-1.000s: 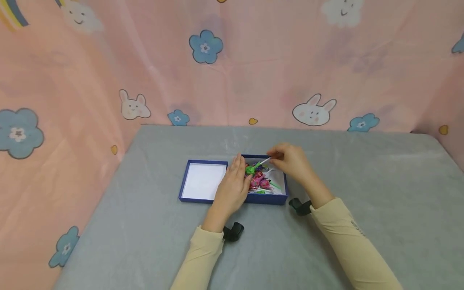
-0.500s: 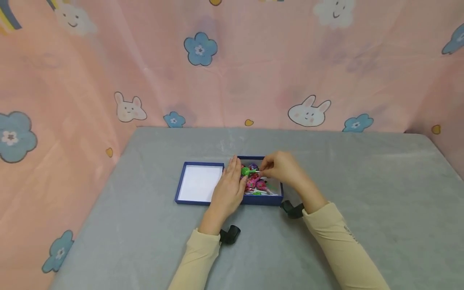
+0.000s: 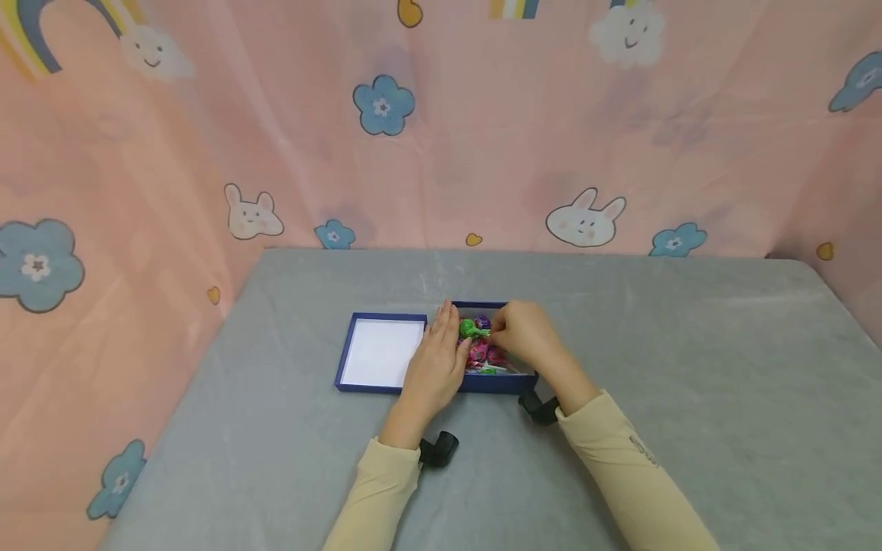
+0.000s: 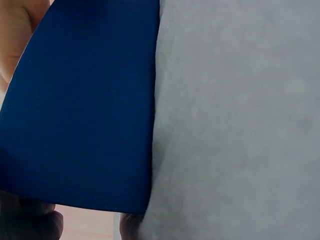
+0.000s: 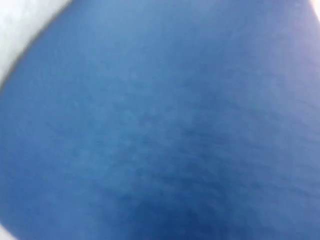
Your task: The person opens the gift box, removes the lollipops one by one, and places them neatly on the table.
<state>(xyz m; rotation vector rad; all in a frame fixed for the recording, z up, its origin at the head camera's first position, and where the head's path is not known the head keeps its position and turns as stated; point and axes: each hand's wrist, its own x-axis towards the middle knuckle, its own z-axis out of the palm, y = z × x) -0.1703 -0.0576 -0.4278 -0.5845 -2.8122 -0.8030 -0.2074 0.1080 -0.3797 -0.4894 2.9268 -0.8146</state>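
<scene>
A blue box [image 3: 498, 383] holding several wrapped lollipops [image 3: 478, 352] sits in the middle of the table in the head view. Inside it, a green lollipop [image 3: 468, 328] lies on top with its stick toward the right; my right hand [image 3: 529, 337] reaches over the box's right side and pinches that stick. My left hand [image 3: 436, 358] rests with straight fingers along the left side of the box, hiding that edge. The box's blue wall [image 4: 85, 110] fills much of the left wrist view. A close, blurred blue surface [image 5: 150, 120] takes up most of the right wrist view.
Left of the box lies a blue-rimmed lid [image 3: 382, 352], its white inside facing up. Both stand on a grey cloth-covered table [image 3: 675, 367]. A pink patterned curtain [image 3: 475, 138] rises behind the table's far edge.
My right hand has moved left and lower over the box, bringing the green lollipop down among the others. My left hand stays at the box's left side. The head view shifts slightly.
</scene>
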